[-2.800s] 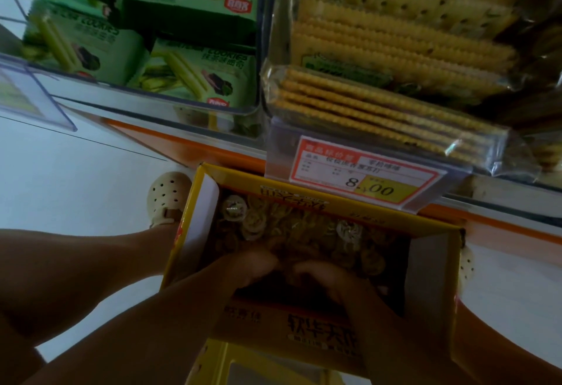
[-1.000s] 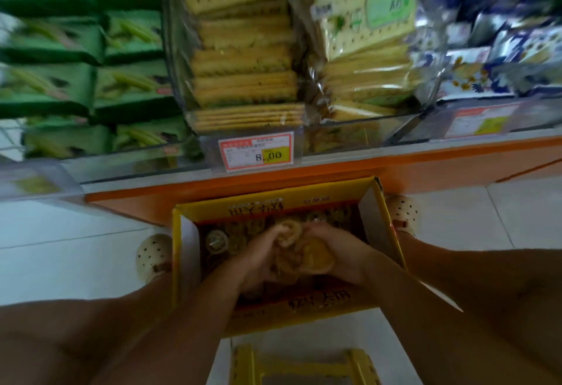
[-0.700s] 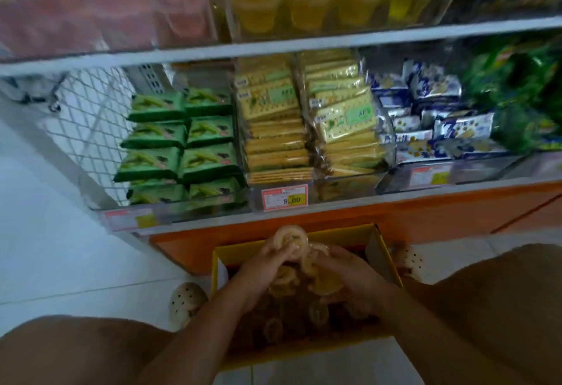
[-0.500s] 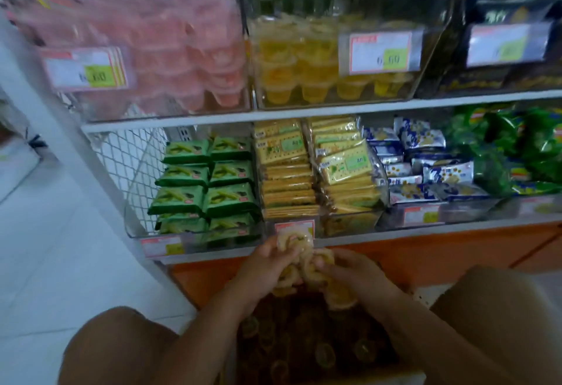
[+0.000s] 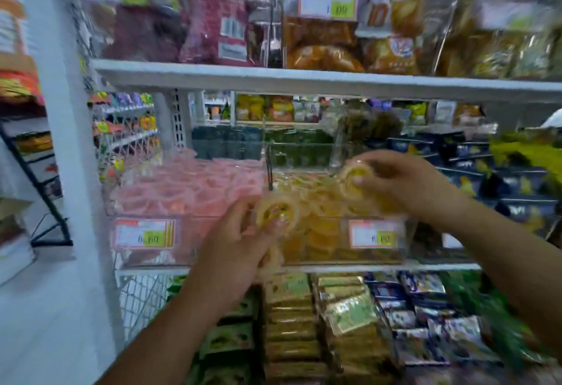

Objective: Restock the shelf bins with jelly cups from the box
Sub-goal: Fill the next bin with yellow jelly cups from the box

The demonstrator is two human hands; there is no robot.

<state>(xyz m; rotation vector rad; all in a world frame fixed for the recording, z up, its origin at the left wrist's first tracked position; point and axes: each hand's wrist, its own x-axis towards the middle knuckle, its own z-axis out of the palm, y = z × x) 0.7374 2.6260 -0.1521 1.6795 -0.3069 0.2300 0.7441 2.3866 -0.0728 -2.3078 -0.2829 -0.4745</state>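
Your left hand (image 5: 240, 241) is curled around a small stack of jelly cups (image 5: 277, 212). The top one shows its round yellow lid. The stack sits just in front of the yellow bin (image 5: 334, 255), near that bin's left front corner. Your right hand (image 5: 404, 184) pinches a single jelly cup (image 5: 355, 175) between thumb and fingers, above the bin's open top toward its right side.

Most writing is smeared by motion blur. The price tag (image 5: 375, 235) on the yellow bin and the left tag (image 5: 144, 234) on the pink bin (image 5: 188, 193) each show a red border and a yellow patch (the digits look like "6.00", but not certainly).

A thin clear divider (image 5: 269, 171) separates the two bins. The white shelf board (image 5: 304, 80) overhead leaves an open gap above the cups, and your right hand is within that gap.
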